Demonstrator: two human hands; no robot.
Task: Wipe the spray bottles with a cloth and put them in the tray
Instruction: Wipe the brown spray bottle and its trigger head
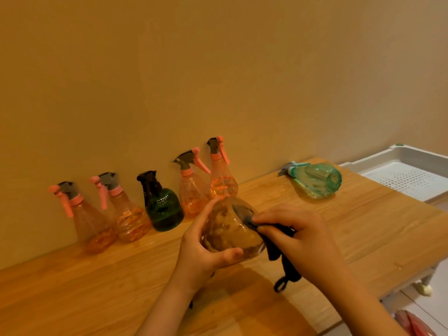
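Note:
My left hand (206, 248) grips a clear brownish spray bottle (230, 229) above the wooden table, its base turned toward me. My right hand (300, 236) pinches a dark cloth (278, 248) and presses it against the bottle's right side; the cloth's tail and loop hang down below. Against the wall stand several spray bottles: pink ones (89, 219) (128, 214) (191, 192) (221, 175) and a dark green one (162, 207). A light green bottle (317, 179) lies on its side at the table's far right. The white perforated tray (407, 175) sits beyond the table's right end.
The wooden table (121, 282) runs along a plain wall. Its right edge drops off toward the tray's stand with a caster wheel (425, 288). Something pink (414, 323) lies on the floor at the lower right.

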